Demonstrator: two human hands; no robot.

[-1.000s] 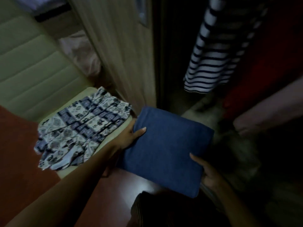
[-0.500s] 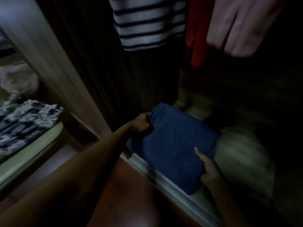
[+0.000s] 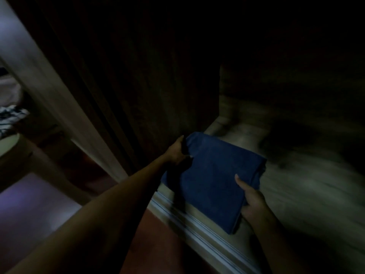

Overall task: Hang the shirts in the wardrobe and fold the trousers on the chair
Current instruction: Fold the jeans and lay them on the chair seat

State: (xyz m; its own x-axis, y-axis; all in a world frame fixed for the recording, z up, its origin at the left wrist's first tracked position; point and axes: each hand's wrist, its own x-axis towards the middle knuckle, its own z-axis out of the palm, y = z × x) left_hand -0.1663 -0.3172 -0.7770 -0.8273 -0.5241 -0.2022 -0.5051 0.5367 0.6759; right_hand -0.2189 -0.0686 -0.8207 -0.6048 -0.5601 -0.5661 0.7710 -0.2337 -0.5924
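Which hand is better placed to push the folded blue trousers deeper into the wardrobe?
Probably the right hand: it holds the near edge of the trousers, so it can push forward. The left hand grips the far left corner, beside the wardrobe panel.

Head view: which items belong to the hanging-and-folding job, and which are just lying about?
Job:
- folded blue garment, low over the wardrobe floor
- patterned garment on the chair, far left

Lying about:
- pale bundle at the left edge
- sliding-door track
- red floor
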